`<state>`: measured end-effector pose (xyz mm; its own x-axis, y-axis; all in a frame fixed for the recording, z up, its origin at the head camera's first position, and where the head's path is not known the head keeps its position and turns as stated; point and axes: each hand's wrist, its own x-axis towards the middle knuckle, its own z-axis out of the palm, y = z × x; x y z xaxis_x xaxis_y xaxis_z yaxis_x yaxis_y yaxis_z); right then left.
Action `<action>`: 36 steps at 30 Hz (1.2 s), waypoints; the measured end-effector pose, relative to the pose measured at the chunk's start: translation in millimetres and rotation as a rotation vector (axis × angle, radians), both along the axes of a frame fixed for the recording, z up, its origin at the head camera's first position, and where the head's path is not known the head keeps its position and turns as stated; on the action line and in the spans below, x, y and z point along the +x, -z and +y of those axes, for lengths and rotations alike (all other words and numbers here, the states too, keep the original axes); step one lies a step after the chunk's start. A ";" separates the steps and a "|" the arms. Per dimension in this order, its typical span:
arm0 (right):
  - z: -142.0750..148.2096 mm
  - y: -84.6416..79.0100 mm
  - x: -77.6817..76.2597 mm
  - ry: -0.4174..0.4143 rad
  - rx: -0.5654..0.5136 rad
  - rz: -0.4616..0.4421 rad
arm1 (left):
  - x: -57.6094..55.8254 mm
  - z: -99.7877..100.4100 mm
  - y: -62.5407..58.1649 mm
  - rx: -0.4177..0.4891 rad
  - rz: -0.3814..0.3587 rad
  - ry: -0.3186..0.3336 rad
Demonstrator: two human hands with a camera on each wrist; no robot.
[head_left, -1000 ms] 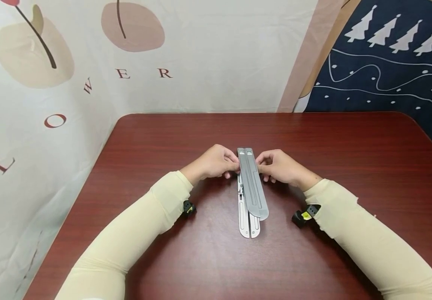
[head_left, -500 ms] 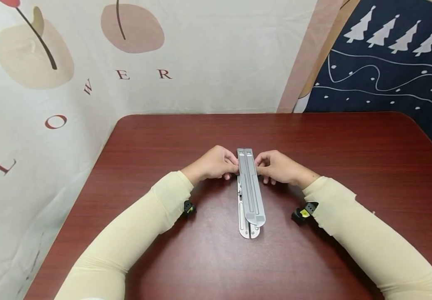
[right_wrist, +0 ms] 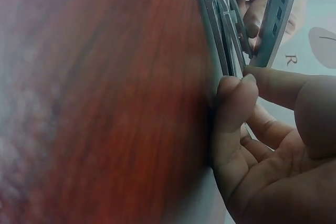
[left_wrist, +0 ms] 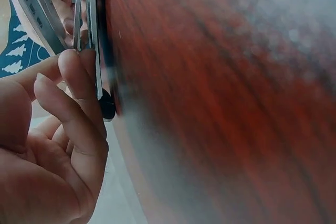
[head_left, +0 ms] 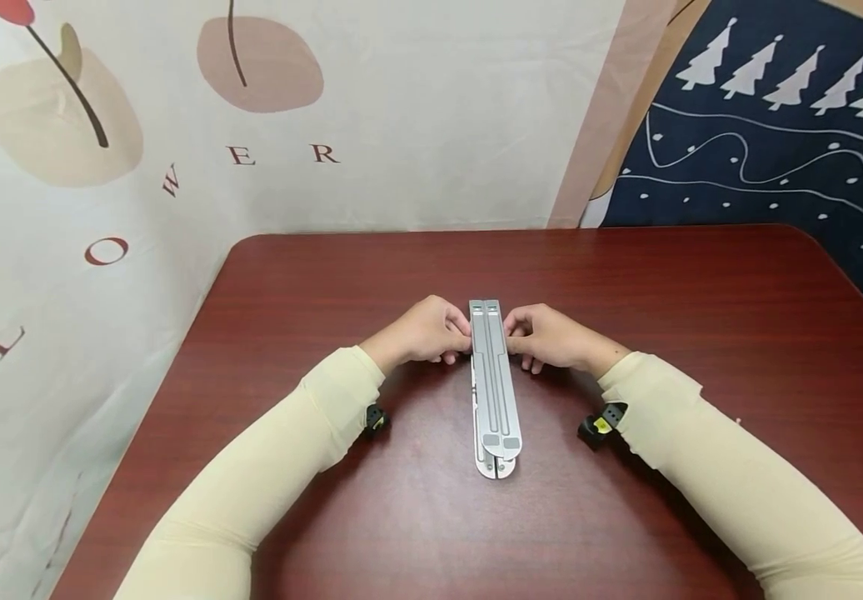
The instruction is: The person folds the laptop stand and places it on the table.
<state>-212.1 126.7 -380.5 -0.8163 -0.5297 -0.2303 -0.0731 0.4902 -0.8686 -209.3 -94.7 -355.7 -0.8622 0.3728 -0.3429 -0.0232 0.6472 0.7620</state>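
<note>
A silver folding laptop stand (head_left: 495, 383) lies narrow and lengthwise on the table, its upper rails partly raised over the lower ones. Near its far end, my left hand (head_left: 431, 329) pinches the left side between thumb and fingers. Across from it, my right hand (head_left: 551, 337) pinches the right side in the same way. In the left wrist view, the left fingertips (left_wrist: 73, 61) meet the stand's metal edge where upper and lower rails come together. A wedge-shaped gap between the stand's rails (right_wrist: 275, 19) shows in the right wrist view.
The stand rests on a dark red wooden table (head_left: 371, 517). Behind it hangs a pale cloth (head_left: 416, 117) with printed letters, and a navy cloth (head_left: 761, 158) with white trees is at the right. Each wrist carries a small black camera (head_left: 594, 429).
The stand's upper rails have swung down toward the lower rails and now cover more of them. Both hands keep their hold at the far end. The head view has shifted slightly.
</note>
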 end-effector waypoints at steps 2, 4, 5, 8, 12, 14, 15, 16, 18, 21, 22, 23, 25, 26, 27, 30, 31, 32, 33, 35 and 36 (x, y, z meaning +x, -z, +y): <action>-0.3 -0.3 0.3 0.003 -0.003 -0.007 | -0.1 -0.1 0.9 -0.008 0.007 0.007; -0.4 -0.9 0.6 0.005 -0.005 -0.012 | -0.1 -0.1 1.5 -0.019 0.011 0.010; -0.6 -1.7 1.0 0.006 -0.006 -0.016 | -0.1 -0.1 1.6 -0.023 0.010 0.011; -1.1 -3.5 1.6 0.010 -0.010 -0.027 | -0.4 -0.1 2.4 -0.034 0.009 0.017; -2.0 -4.5 1.5 0.016 -0.010 -0.043 | 0.2 0.2 1.5 -0.048 0.010 0.027; -2.2 -4.4 1.1 0.017 -0.008 -0.046 | 1.0 0.6 0.4 -0.061 0.019 0.030; -2.3 -4.5 1.0 0.016 -0.005 -0.046 | 1.6 0.8 -0.5 -0.071 0.029 0.034; -2.3 -5.0 1.1 0.016 -0.002 -0.046 | 2.2 1.2 -1.2 -0.080 0.038 0.034; -2.0 -4.7 0.7 0.011 0.004 -0.042 | 3.3 1.9 -2.4 -0.107 0.062 0.040; -1.3 -3.9 0.4 0.000 0.012 -0.038 | 5.0 2.8 -3.5 -0.157 0.099 0.058; -1.4 -3.3 0.1 -0.006 0.016 -0.036 | 5.7 2.6 -3.6 -0.172 0.107 0.068; -1.3 -3.0 0.0 -0.009 0.022 -0.034 | 6.3 2.3 -3.5 -0.187 0.115 0.080; -1.5 -2.9 0.0 -0.015 0.035 -0.028 | 7.7 1.9 -3.5 -0.210 0.124 0.099; -1.6 -3.2 0.2 -0.020 0.043 -0.020 | 8.2 1.7 -3.2 -0.217 0.127 0.107; -1.9 -3.6 0.5 -0.024 0.052 -0.011 | 8.9 1.4 -3.2 -0.221 0.128 0.111; -3.8 -6.3 1.6 -0.032 0.085 0.022 | 10.5 0.7 -4.0 -0.243 0.152 0.122; -4.5 -7.1 2.1 -0.039 0.095 0.034 | 11.0 0.5 -4.6 -0.251 0.161 0.125; -5.3 -8.0 2.5 -0.041 0.106 0.041 | 11.5 0.2 -5.1 -0.259 0.170 0.130; -6.1 -8.8 2.7 -0.041 0.116 0.044 | 12.1 0.0 -5.6 -0.268 0.177 0.135; -7.6 -10.1 3.0 -0.041 0.132 0.049 | 13.0 -0.6 -6.7 -0.280 0.188 0.143; -8.2 -10.4 2.9 -0.042 0.136 0.052 | 13.3 -0.9 -7.1 -0.282 0.190 0.144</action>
<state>-209.2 118.4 -370.1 -0.8069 -0.5302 -0.2604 -0.1389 0.5988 -0.7888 -196.0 -95.6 -348.6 -0.8659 0.4085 -0.2886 0.2080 0.8188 0.5351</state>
